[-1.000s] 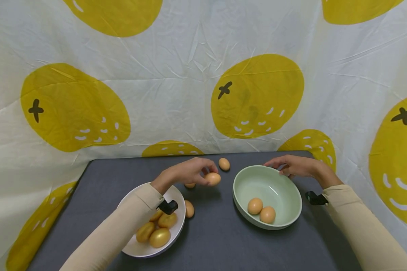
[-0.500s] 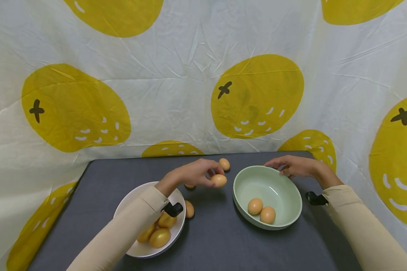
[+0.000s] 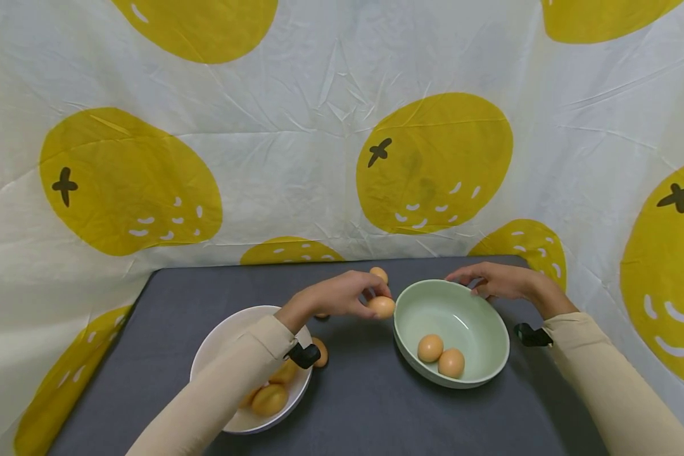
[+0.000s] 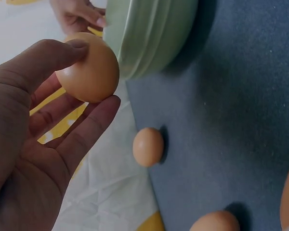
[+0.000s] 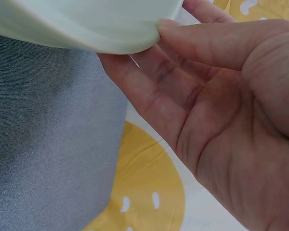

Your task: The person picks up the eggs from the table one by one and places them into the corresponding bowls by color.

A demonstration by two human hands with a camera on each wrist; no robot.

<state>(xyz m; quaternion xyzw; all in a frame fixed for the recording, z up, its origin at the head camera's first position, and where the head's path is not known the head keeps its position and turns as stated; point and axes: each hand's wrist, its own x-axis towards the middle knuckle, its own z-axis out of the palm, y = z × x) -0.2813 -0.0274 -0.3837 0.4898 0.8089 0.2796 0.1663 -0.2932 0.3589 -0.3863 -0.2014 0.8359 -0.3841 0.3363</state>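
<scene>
Between thumb and fingers, my left hand (image 3: pixel 348 294) pinches a brown egg (image 3: pixel 381 307) just left of the green bowl's rim. The left wrist view shows the thumb on top of this egg (image 4: pixel 90 68) and the fingers below. Two brown eggs (image 3: pixel 430 348) lie at the near side inside the green bowl (image 3: pixel 479 316). My right hand (image 3: pixel 498 280) holds that bowl's far right rim; in the right wrist view, the thumb presses the rim's inside while the fingers (image 5: pixel 139 91) support it from outside and beneath.
A white bowl (image 3: pixel 208 345) with several golden eggs (image 3: pixel 270 399) stands at left, partly under my left forearm. Loose brown eggs lie on the dark grey table (image 3: pixel 353 399): one at the back (image 3: pixel 379 274), others near the white bowl. A lemon-patterned cloth (image 3: pixel 296 177) hangs behind.
My left hand has moved right with the egg, from above the middle of the table to the green bowl's left edge. The right hand and the bowl stay in place.
</scene>
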